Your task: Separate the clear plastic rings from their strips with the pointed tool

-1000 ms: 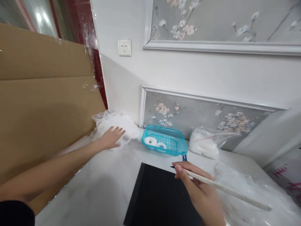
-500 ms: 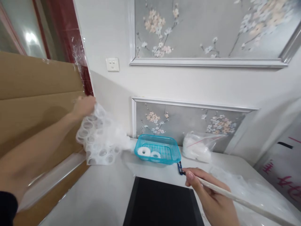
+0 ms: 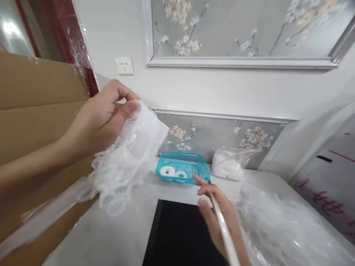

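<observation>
Here, white sheeting (image 3: 140, 142) hangs below left grip (image 3: 107, 114).

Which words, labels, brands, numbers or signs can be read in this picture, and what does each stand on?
None can be read with certainty.
Pink handwriting on the pale surface at the right: too blurred to read.
Small mark on the wall plate: too small to read.
No lettering can be made out on the stick or the white ringed material.
</observation>
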A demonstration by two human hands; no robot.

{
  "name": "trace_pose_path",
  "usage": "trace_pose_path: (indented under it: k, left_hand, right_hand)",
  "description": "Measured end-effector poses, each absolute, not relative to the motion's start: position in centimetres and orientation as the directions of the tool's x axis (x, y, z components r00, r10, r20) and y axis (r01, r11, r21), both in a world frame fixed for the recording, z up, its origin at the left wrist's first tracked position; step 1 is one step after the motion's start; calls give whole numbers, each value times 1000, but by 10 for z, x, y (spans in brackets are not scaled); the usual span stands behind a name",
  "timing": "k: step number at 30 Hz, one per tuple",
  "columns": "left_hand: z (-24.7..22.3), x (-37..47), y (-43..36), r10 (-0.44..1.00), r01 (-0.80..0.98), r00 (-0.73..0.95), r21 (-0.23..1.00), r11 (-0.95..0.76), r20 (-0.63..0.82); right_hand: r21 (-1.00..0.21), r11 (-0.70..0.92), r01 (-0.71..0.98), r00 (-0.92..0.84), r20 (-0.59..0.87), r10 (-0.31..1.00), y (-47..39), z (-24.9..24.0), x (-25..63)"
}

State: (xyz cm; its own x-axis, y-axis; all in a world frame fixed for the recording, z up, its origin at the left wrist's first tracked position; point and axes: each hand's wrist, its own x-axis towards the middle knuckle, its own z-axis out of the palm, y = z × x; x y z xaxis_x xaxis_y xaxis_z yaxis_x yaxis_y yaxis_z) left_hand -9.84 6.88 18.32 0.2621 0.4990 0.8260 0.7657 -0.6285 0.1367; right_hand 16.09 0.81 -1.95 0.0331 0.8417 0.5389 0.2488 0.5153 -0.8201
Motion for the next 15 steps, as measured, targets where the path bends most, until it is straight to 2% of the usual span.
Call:
trace_pose_path:
  k: [2, 5, 7, 11, 15]
  left_hand:
    - [170, -88, 58, 507, 661, 281, 218, -718, 815]
    - [142, -79, 53, 660, 485, 312, 482, -730, 684]
    - [122, -73, 50, 749, 406, 333, 630, -662, 573]
    - [95, -65, 41, 845, 265, 329, 818, -511, 421]
    - [81, -67, 34, 922, 53, 147, 928, -369, 359]
  right_hand:
    - [-814, 543, 206, -7, 554, 833, 3, -22, 147]
    - [-835, 536, 126, -39, 536, 843, -9, -27, 136]
    - [-868, 495, 40, -15, 495, 869, -16, -31, 134]
    - [-902, 394, -178, 82, 386, 919, -23, -28, 142]
    - [-869, 414, -270, 139, 390, 910, -23, -17, 158]
